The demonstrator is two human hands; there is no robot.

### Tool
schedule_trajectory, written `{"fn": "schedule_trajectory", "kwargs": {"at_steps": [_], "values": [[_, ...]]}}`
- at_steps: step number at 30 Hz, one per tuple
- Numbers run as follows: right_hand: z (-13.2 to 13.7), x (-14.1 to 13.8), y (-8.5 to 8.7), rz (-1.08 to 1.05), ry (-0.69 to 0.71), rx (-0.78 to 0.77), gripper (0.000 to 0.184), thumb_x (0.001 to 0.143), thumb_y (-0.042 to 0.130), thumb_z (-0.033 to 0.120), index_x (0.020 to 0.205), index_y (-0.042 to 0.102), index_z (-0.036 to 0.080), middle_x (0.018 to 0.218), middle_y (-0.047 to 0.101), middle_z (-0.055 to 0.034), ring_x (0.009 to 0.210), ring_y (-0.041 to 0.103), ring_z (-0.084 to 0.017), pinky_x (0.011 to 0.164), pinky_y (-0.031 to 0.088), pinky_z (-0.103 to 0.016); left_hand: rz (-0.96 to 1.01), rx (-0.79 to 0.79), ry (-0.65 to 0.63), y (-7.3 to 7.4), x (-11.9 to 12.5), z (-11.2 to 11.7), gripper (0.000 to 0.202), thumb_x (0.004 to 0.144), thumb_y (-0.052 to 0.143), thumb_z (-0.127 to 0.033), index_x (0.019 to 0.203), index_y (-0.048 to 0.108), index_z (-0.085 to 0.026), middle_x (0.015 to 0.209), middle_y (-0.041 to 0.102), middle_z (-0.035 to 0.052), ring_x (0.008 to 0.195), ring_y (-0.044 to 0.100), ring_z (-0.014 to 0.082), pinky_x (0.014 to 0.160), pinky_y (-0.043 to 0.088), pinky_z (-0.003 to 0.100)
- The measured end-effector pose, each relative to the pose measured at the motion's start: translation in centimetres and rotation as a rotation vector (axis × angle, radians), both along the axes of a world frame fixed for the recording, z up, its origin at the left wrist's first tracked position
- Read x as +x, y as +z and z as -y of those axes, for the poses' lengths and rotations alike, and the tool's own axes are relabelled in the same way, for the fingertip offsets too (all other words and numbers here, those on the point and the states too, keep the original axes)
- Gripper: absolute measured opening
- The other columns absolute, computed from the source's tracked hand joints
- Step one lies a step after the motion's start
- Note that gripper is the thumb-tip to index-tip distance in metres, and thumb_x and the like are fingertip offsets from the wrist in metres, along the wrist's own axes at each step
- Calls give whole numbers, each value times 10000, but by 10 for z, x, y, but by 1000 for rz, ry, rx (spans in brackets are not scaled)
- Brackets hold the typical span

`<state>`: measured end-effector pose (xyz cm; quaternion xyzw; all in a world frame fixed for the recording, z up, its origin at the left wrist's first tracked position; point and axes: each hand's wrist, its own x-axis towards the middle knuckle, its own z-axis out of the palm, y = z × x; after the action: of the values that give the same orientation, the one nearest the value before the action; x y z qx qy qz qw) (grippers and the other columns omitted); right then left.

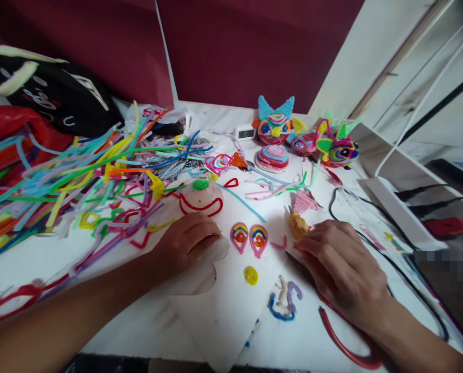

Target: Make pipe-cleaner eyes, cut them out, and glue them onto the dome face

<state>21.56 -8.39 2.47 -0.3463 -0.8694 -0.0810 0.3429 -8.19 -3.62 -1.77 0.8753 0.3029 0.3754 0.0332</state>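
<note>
My left hand (190, 243) lies with curled fingers at the edge of a white cut-out sheet (206, 272) with a notched side; the fingertips are partly hidden. Just beyond it is a pale dome (202, 199) with a green oval and a red pipe-cleaner mouth. My right hand (338, 259) pinches at a small yellow piece (299, 225). Under that palm run a dark pointed blade and the red handle (344, 339) of a cutting tool; whether the palm grips it is hidden. Between the hands lie two pink-edged eye shapes (239, 237) and a yellow disc (251, 275).
Loose pipe cleaners (99, 166) heap up at left beside a black bag (48, 93). Finished colourful heads (275, 124), a striped dome (272, 157) and a small digital clock (244, 133) stand at the back. A white power strip (406, 215) with cables borders the right side.
</note>
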Motion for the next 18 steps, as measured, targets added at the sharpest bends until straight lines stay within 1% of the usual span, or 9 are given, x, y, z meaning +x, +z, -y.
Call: {"fn": "schedule_trajectory", "kwargs": {"at_steps": [3,6,9,10,12,14,16,18], "values": [[6,0,4,-2,36,20,177,820,561,-26,917,588,120,779,623,-72,738,582,-185,728,449,-404,52,0,37,7,-4,1,95,891,545,-138,930,573,-220,803,645,1,765,634,137,711,541,260],[15,-1,11,33,84,8,114,887,519,47,918,572,143,736,628,-46,720,587,-175,776,439,-423,37,5,60,15,-11,2,75,901,523,-140,924,559,-201,797,636,15,749,625,142,684,528,274],[27,-4,15,79,92,-10,84,907,530,105,864,566,167,655,612,-6,673,564,-155,825,429,-421,31,19,67,22,-19,-1,92,890,500,-112,900,545,-192,771,615,21,727,608,152,660,513,294],[31,-5,14,93,80,-14,98,908,540,118,831,562,174,626,601,7,641,548,-144,834,428,-415,34,25,75,25,-20,-3,103,882,498,-101,883,543,-194,758,607,17,714,602,150,648,505,291],[38,-6,11,120,39,-25,184,925,527,154,745,542,192,582,586,20,595,525,-131,846,431,-400,52,39,102,28,-23,-7,123,871,492,-91,834,536,-199,723,589,4,675,589,137,619,484,271],[41,-5,7,141,2,-37,267,940,499,171,676,514,208,554,574,24,586,533,-133,852,434,-391,68,33,145,29,-25,-11,142,870,484,-98,782,525,-202,683,569,-10,629,571,119,586,462,247],[41,-1,3,174,21,-38,291,936,503,179,648,505,218,535,564,29,579,545,-137,841,440,-384,68,8,185,30,-26,-13,153,867,486,-109,751,520,-202,658,559,-16,590,551,105,556,443,229],[38,3,1,213,77,-22,282,932,508,181,652,518,221,519,556,34,552,541,-136,809,452,-378,56,-2,213,29,-28,-13,153,858,499,-110,737,524,-200,647,560,-19,565,534,95,534,426,217]]}}
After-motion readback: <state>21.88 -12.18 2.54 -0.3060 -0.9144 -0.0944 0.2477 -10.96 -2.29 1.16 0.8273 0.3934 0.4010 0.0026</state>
